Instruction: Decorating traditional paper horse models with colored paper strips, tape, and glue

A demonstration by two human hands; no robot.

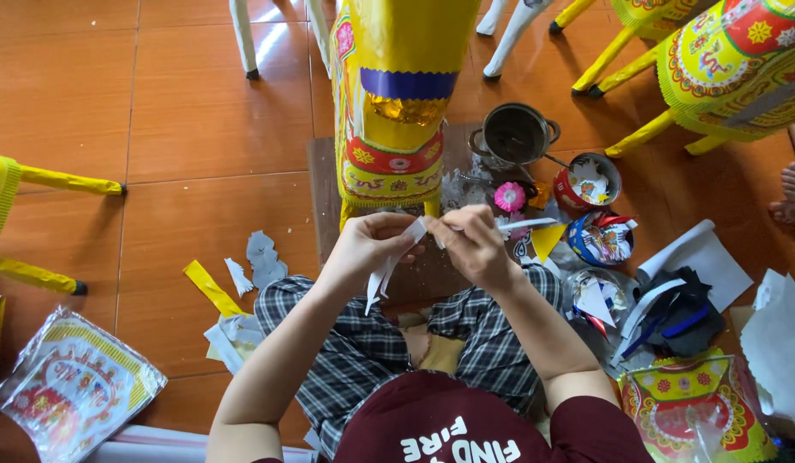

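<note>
— What have the hands got hold of?

— A white paper strip (396, 261), at the centre of the frame above the person's plaid-trousered knees. The left hand (370, 243) has its fingers curled shut around the strip's upper part; the right hand (471, 240) pinches the top end, fingertips closed tight, the two hands almost touching.

— Which way does the strip run?

— Its long axis is diagonal: the top end sits between the hands, pointing toward the upper right, and the free tail hangs down to the lower left, below the left palm. A second white sliver (526, 224) sticks out of the right hand, pointing right, nearly level.

— And around them?

— Directly above the hands stands a tall yellow paper figure (389, 103) with a blue band and red patterned trim, on a brown board (322, 184). To its right, upper centre, a small metal pot (515, 133), then a red bowl (589, 182) with scraps in it, and a pink paper rosette (510, 196) just above the right hand. Paper offcuts (262, 257) lie on the orange tile floor left of the knee, beside a yellow strip (210, 288). A patterned sheet in clear wrap (72, 386) lies at lower left.
</note>
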